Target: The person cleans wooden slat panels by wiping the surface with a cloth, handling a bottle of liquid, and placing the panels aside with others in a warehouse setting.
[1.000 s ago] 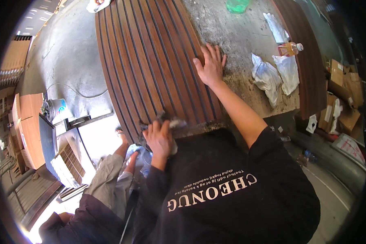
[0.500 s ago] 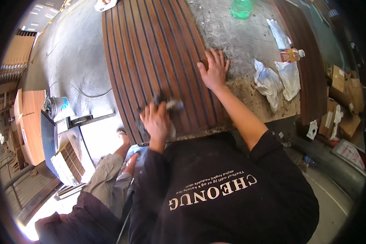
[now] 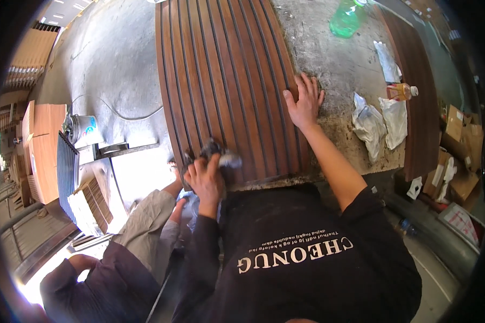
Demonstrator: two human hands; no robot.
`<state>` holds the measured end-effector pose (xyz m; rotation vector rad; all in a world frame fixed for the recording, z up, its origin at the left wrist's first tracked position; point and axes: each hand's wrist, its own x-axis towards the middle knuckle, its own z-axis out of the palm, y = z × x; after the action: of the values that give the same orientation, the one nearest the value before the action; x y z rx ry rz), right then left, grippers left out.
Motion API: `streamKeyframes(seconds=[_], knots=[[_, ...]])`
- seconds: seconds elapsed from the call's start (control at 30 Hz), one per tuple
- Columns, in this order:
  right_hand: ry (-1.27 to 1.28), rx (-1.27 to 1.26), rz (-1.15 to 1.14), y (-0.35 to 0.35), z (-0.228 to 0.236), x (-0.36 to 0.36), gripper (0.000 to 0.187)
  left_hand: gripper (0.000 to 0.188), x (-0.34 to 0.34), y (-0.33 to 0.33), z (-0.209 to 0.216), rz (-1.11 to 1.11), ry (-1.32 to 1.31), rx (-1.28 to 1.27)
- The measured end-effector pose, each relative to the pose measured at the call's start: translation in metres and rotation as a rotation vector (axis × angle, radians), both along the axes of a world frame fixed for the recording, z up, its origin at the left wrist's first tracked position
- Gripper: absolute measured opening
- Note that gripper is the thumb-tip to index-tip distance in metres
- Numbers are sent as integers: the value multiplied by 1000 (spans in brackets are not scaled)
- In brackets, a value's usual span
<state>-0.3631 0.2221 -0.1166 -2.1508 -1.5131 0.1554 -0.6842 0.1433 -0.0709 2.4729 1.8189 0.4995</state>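
Head view is showing a stained grey worktop (image 3: 302,32) spreading from the top of the frame to right of centre. On it a brown slatted panel (image 3: 231,91) with dark grooves is running from the top edge down to the middle, its near end lying just beside the black shirt (image 3: 318,285) of the person at work. Another person (image 3: 108,274), in a dark top and pale trousers, is occupying the lower left. A darker brown panel (image 3: 417,102) is lying along the right side. A pale bucket (image 3: 82,129) is showing at centre left. Between the panels, white plastic bags (image 3: 368,126) are lying right of centre, and a green bottle (image 3: 346,20) is showing near the top edge. A smaller amber bottle (image 3: 397,92) with a white cap is resting beside the bags. Both hands are being held well apart: the right hand (image 3: 305,105) is lying palm down at the slatted panel's right edge, fingers spreading; the left hand (image 3: 205,183) is gripping a blurred grey rag (image 3: 218,152) against the slats near centre.
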Motion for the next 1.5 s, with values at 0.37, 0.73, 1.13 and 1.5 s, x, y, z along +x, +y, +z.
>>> streamKeyframes(seconds=[0.37, 0.73, 1.13, 1.5], knots=[[-41, -19, -35, -5, -5, 8, 54, 35, 12, 9, 14, 16, 10, -212], [12, 28, 64, -5, 2, 8, 53, 23, -31, 105, 8, 45, 51, 18], [-49, 78, 66, -4, -4, 6, 53, 21, -23, 76, 23, 64, -46, -11], [-53, 45, 50, -8, 2, 10, 55, 30, -14, -4, 29, 43, -63, -183]])
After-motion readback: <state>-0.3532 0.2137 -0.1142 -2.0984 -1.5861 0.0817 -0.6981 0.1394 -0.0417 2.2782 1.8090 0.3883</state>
